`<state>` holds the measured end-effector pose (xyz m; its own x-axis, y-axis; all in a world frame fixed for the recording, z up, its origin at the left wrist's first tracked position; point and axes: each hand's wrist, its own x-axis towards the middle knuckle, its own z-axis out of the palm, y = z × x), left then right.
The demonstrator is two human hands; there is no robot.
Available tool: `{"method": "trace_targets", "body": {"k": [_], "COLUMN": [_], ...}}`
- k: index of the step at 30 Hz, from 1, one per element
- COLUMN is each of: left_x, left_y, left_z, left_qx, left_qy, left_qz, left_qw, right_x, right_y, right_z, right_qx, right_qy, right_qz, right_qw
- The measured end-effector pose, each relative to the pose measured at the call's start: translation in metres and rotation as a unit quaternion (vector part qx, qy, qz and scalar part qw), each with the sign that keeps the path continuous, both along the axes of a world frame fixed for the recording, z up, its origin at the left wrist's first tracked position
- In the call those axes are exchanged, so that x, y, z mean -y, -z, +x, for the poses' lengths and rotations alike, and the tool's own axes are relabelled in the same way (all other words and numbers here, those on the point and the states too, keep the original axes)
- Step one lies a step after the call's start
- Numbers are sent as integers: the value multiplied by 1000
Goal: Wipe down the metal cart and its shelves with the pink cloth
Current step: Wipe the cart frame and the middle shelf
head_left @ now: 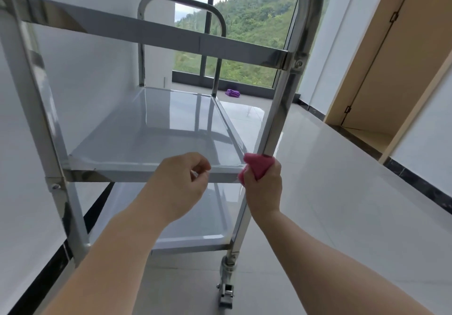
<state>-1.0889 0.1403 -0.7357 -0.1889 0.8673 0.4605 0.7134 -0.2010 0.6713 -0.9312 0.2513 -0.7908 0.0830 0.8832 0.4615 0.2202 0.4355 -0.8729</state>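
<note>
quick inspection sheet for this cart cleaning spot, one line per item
surface: glossy pale tiled floor.
job's things: metal cart; middle shelf and lower shelf bare; pink cloth wrapped on the right front post.
clutter: purple cloth on the floor by the window.
hands: right hand grips the pink cloth; left hand loosely curled at the middle shelf's front edge.
cables: nothing seen.
surroundings: white walls, wooden door frame.

Pink cloth [258, 166], silver cart [281, 109], seemingly purple rag [232, 93] beyond.
</note>
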Motion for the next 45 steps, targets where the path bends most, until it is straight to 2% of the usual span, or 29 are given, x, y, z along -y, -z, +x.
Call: {"method": "trace_targets", "body": {"k": [11,18,20,27,32,38,42,45], "left_x": [-1,0,0,1,11,24,36,44], "left_y": [-5,-6,-7,-14,-31,-45,-43,-36], "left_z": [16,10,11,13,19,23,8,-13], "left_qx": [-19,-6,1,28,83,76,47,30], "left_qy": [18,18,17,15,33,92,117,94], "left_qz": [7,8,13,31,98,101,77,59], "left_qw": [1000,1000,1000,999,991,988,989,993], "right_x": [-4,-22,-27,-19,10,57,68,68], "right_y": [-29,-152,-168,-142,-106,-82,-79,-75], "right_z": [2,-5,-6,8,34,16,-6,-21], "right_qx": [-12,-17,-11,46,121,241,272,280], "right_qy": [-28,27,32,13,10,-142,-177,-224], "right_qz": [13,135,144,126,141,131,136,89], "right_qw": [999,990,989,991,983,951,936,929]}}
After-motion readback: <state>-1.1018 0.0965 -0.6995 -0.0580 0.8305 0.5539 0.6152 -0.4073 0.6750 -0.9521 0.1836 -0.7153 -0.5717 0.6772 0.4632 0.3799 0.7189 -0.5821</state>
